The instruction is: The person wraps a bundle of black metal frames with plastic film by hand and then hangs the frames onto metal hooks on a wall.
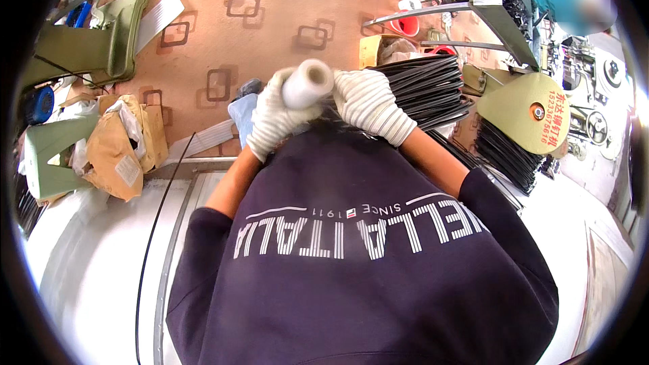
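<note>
My left hand [276, 113], in a white striped knit glove, is wrapped round a roll of clear plastic film [305, 86]. The roll tilts so that its hollow core end faces up. My right hand [370, 104], gloved the same way, is beside the roll with its fingers curled in. What those fingers hold, if anything, is hidden. Just past my right hand lies a thick bundle of long black strips [433, 88]. Both hands are in front of my dark sweatshirt [365, 284], which hides whatever is beneath them.
A green machine [128, 37] and a torn cardboard box [115, 152] stand at left. At right are a round yellow-green machine cover [517, 108], another black strip bundle [507, 159] and a metal-legged stand [497, 17]. A person in teal [544, 0] is at far right.
</note>
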`<state>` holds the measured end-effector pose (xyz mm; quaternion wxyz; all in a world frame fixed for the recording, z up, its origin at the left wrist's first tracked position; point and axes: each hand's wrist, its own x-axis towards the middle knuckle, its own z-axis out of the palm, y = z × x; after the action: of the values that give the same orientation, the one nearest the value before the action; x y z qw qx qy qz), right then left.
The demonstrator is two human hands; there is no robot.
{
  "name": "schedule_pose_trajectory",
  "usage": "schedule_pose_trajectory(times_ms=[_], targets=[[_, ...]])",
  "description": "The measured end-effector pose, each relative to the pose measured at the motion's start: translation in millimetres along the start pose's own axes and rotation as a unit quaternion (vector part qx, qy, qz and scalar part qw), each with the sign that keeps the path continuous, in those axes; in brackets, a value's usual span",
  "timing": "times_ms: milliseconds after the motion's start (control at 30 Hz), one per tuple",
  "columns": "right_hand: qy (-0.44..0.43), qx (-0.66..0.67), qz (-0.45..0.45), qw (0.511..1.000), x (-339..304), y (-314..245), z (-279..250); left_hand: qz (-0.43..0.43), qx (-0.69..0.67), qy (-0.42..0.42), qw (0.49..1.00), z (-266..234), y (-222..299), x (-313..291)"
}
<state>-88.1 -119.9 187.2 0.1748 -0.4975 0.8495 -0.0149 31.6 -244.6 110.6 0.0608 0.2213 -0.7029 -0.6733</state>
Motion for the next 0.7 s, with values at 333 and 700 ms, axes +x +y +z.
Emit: schedule_pose_trajectory(times_ms=[333,700], targets=[[0.101,0.043,0.037,0.993,-24.6,2.2,-5.3,-0.042,-0.022,-0.301,0.952,10.8,-25.0,101.8],[0.250,0.224,0.041,0.941,-68.2,-12.4,-4.9,0.019,-0.011,-0.678,0.734,114.7,-62.0,139.1]])
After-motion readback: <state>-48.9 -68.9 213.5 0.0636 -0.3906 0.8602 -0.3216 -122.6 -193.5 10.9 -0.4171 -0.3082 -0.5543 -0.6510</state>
